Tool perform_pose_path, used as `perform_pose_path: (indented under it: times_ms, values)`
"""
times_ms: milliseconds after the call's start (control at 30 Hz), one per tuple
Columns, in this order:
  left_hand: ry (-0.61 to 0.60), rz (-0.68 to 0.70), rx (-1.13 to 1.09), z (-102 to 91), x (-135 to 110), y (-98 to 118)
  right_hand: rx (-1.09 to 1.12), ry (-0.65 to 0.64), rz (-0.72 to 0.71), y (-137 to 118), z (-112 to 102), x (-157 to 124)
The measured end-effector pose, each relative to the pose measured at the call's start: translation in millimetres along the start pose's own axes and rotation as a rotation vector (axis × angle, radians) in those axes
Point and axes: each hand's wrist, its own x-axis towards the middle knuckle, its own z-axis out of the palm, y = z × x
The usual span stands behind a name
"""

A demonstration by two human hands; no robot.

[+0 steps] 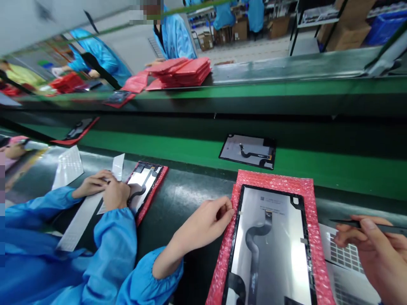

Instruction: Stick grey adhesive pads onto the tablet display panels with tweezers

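In front of me a tablet screen panel (282, 254) lies back side up, with a dark flex cable (252, 245) running down its silvery back. Under it is a red bubble-wrap sheet or bag (276, 178). At the wrap's left edge my left hand (203, 222) is closed, thumb and finger pinched; whatever is between the fingertips is hidden. My right hand (378, 250), at the right, grips dark tweezers (348, 222), their tip pointing left. Below that hand lie white sheets of small square stickers (345, 254).
Another screen panel (248, 151) rests on the green belt (190, 148) ahead. At left a co-worker's hands (110, 188) work beside a panel on red wrap (149, 199). Red bubble-wrap bags (181, 72) are stacked on the upper shelf (286, 70). People in blue stand beyond.
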Motion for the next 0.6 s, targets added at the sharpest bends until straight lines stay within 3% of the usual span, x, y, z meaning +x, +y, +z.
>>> perform_pose_path:
  times_ms: [233,300,367,467,600]
  values:
    - [0.150,-0.011,0.033,10.1,1.9,20.7,0.123,0.011,0.033,19.9,-33.2,8.4]
    - [0.218,-0.004,-0.075,11.9,6.3,27.0,0.158,0.043,0.054,25.9,-40.5,10.1]
    - [0.184,-0.002,-0.339,13.8,16.2,33.8,0.173,0.087,0.080,28.6,-43.7,10.3]
    - [0.075,0.013,-0.681,16.7,48.4,47.1,0.205,0.140,0.108,25.6,-43.5,9.0]
    - [0.110,0.096,-0.659,25.0,136.0,74.9,0.265,0.188,0.030,21.0,-56.6,8.4]
